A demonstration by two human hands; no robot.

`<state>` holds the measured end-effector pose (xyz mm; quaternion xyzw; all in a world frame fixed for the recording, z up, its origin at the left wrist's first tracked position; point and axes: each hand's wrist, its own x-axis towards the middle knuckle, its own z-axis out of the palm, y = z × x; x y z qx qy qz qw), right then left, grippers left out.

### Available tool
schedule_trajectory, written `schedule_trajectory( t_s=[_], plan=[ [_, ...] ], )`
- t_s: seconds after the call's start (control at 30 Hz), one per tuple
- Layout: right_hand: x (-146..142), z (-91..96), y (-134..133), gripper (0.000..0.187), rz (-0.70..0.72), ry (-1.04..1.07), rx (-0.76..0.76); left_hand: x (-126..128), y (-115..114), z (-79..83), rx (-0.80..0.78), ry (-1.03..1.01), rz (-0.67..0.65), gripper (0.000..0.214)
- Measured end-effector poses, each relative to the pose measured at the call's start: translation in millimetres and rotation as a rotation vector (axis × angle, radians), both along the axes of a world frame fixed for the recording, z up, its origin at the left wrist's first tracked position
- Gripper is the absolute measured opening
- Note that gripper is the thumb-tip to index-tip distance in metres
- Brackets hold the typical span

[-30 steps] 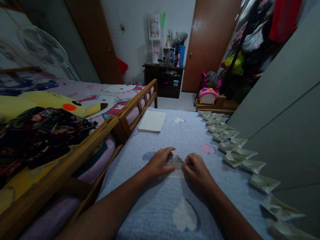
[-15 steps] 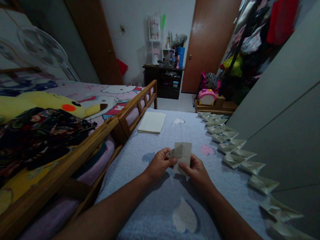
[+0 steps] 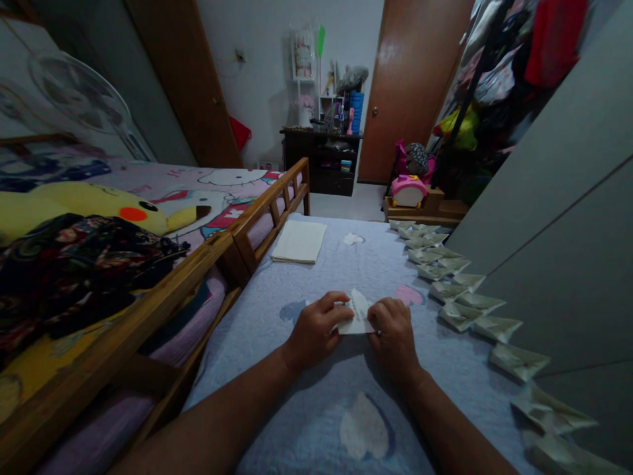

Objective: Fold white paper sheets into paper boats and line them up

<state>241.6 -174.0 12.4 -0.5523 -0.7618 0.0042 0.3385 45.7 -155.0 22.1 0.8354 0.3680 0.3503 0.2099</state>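
A small pale sheet of folded paper (image 3: 359,315) lies on the light blue quilted mattress (image 3: 316,396) in front of me. My left hand (image 3: 314,328) pinches its left side with curled fingers. My right hand (image 3: 394,330) presses and grips its right side, fingers closed over the edge. Most of the paper is hidden between the two hands.
A row of several finished folded paper boats (image 3: 462,303) runs along the grey wardrobe (image 3: 558,251) on the right. A stack of blank paper (image 3: 299,241) lies further up the mattress. A wooden bed frame (image 3: 198,270) with a yellow plush toy (image 3: 89,204) stands at the left.
The paper was lifted and held upright half a second ago; it is now turned and laid back down on the mattress with both hands closed on it.
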Motion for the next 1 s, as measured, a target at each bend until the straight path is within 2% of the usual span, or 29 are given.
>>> schedule_trajectory(
  t_s=[0.07, 0.2, 0.37, 0.5, 0.6, 0.83, 1.0],
  plan=[
    [0.0, -0.4, 0.1, 0.017, 0.013, -0.099, -0.035, -0.3, 1.7, -1.6, 0.038, 0.139, -0.029, 0.017],
    [0.2, -1.9, -0.3, 0.019, 0.095, -0.229, -0.156, -2.2, 4.0, -1.4, 0.059, 0.426, -0.003, 0.011],
    [7.0, -2.1, -2.4, 0.022, 0.223, -0.202, -0.346, -5.4, 2.2, 5.4, 0.024, 0.590, -0.050, 0.008],
    [16.7, 0.4, -2.6, 0.028, 0.270, -0.125, -0.432, -8.1, 1.0, 5.1, -0.050, 0.578, -0.109, 0.012],
    [23.5, 3.3, -1.1, 0.030, 0.271, -0.096, -0.472, -10.5, 1.2, 1.3, -0.141, 0.526, -0.119, 0.006],
    [39.0, 5.9, 6.9, 0.016, 0.244, -0.020, -0.550, -15.7, 4.4, -0.4, -0.247, 0.480, -0.085, 0.010],
    [42.9, 2.8, 11.0, 0.018, 0.199, -0.014, -0.550, -14.1, 4.5, 1.1, -0.309, 0.488, -0.017, 0.017]
  ],
)
